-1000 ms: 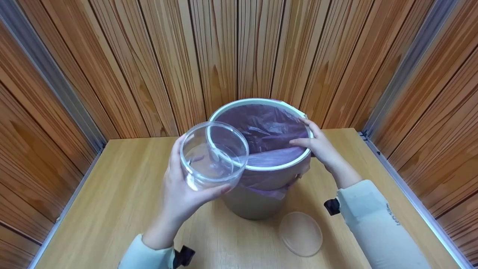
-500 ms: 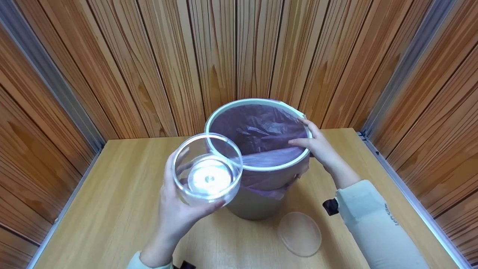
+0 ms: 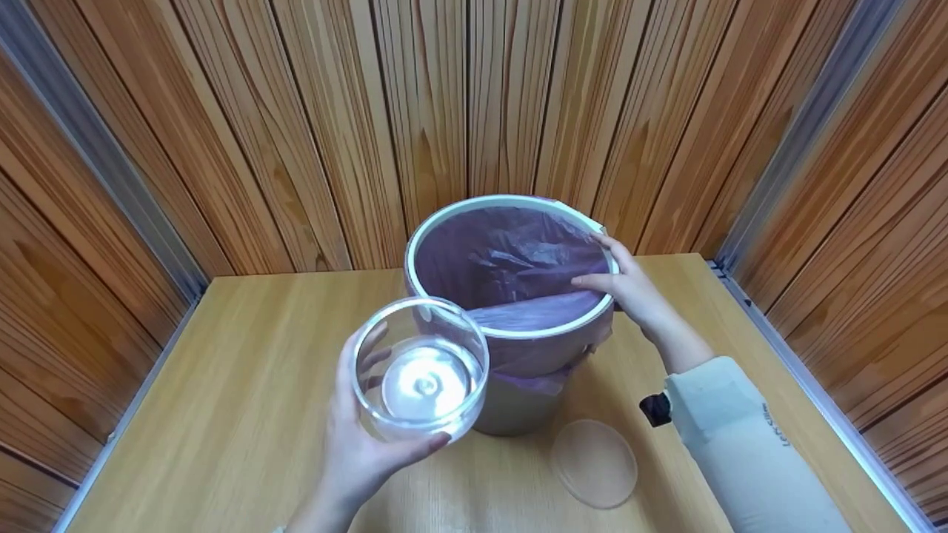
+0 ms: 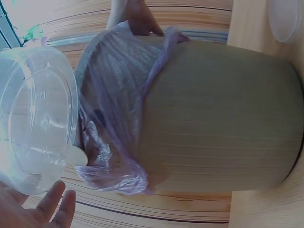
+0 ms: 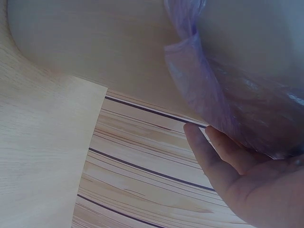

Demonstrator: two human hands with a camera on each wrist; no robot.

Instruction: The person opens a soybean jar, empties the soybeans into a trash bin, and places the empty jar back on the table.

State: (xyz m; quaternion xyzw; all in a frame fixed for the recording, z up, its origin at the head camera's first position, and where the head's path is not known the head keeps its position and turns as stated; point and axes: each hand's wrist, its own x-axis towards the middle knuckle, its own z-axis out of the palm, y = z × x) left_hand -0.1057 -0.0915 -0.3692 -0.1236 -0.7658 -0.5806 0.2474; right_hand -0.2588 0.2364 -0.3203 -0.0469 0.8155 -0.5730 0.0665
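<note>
My left hand (image 3: 359,444) holds a clear round plastic tub (image 3: 424,377) by its side, thumb at the near side and fingers round the far left. Its open top faces up toward the head camera, and nothing shows inside. Behind it stands a grey-brown trash bin (image 3: 511,411) with a pale rim and a purple plastic bag (image 3: 511,252) lining it. The right hand (image 3: 641,296) grips the bin's right rim, its thumb inside over the bag. The other fingers lie outside against the bag and bin, as the right wrist view shows.
A clear round lid (image 3: 595,465) lies flat on the wooden table (image 3: 244,385), in front of the bin and to its right. Wood-plank walls (image 3: 355,133) enclose the table's back and sides, with metal strips at the corners.
The left hand has drawn the tub down and toward the person, off the bin's rim area, and tipped it so its bottom shows. The right hand has stayed on the rim.
</note>
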